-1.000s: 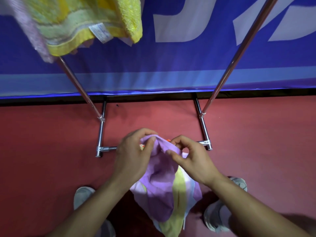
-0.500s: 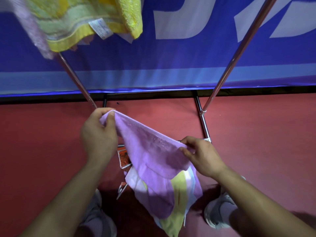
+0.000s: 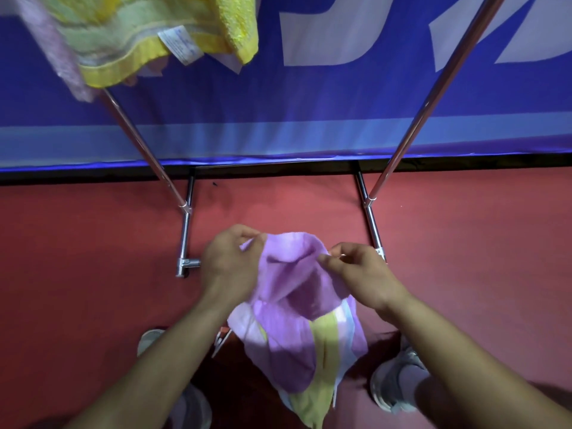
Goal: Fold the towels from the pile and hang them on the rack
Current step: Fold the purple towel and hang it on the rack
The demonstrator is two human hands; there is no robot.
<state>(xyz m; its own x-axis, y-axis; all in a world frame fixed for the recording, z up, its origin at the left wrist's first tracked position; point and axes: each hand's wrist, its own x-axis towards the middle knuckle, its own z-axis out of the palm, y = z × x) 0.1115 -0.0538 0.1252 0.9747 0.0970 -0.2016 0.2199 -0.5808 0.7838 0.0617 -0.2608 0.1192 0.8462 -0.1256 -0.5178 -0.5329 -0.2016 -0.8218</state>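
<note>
While both hands hold it up by its top edge, the purple towel [image 3: 294, 292] hangs bunched in front of the person, low over the red floor [image 3: 93, 258] and just this side of the rack's feet. Lower part shows yellow, white and pale blue stripes. A small tag [image 3: 221, 339] peeks out under its left side; print not legible.

Left hand [image 3: 229, 261]: fingers curled, pinching the towel's upper left corner. Right hand [image 3: 362, 274]: thumb and fingertips pinching the upper right edge. The two hands sit close together, with the cloth sagging in a fold between them.

Grey shoes [image 3: 393, 385] are on the floor to either side of the hanging towel.

Rack [image 3: 435, 97]: chrome tube, two slanted uprights rising from base bars on the floor, behind the hands.

Yellow towel [image 3: 148, 35] with pale green bands is draped at top left, over the rack's left side. A white care label [image 3: 179, 46] is sewn to its hem; it carries blue print, too small and blurred to read. The edge of a pink towel [image 3: 52, 57] hangs beside it.

Blue banner [image 3: 309, 103] stands behind the rack, with large white letter shapes cut off at the top and not readable as a word. A lighter blue band runs along its bottom.
</note>
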